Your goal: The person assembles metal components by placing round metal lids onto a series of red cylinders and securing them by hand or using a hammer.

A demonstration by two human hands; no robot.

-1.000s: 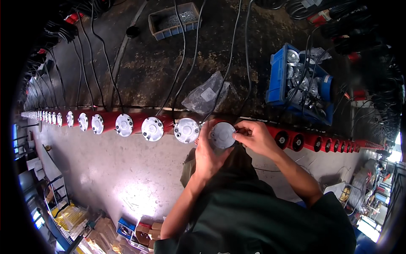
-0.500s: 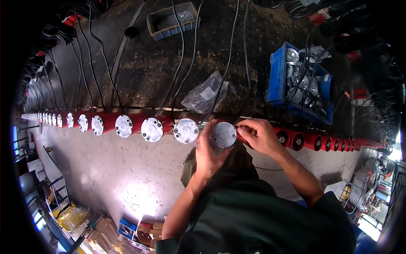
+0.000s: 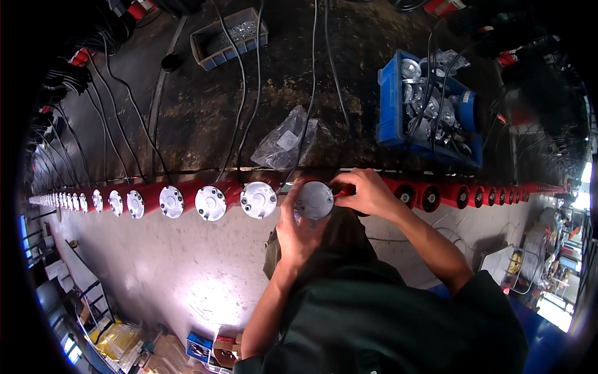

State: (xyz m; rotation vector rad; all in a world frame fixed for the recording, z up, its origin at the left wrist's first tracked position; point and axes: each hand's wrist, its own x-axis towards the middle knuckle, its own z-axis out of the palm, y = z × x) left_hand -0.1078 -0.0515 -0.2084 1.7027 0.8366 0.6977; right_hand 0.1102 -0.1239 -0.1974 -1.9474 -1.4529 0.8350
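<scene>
A round silver metal end cap (image 3: 314,201) faces me at the middle of a long row of red tubes. My left hand (image 3: 295,232) is closed around its left and lower edge, with the fingers on the far side partly hidden. At the cap's right edge, the fingertips of my right hand (image 3: 361,190) are pinched together; what they hold, if anything, is too small to make out. To the left, red tubes carry silver caps such as this one (image 3: 259,200), with small dark round spots near their rims. Right of my hands, the red tubes (image 3: 430,197) show dark open ends.
Black cables run from the tubes across a worn dark table (image 3: 205,118). On it lie a clear plastic bag (image 3: 286,142), a bin of small metal parts (image 3: 233,56) and a blue crate (image 3: 390,103) of silver caps. Boxes (image 3: 224,350) stand on the floor behind me.
The view has shifted slightly, so the table items appear further left. Both hands stay at the same cap, the right still pinched at its edge.
</scene>
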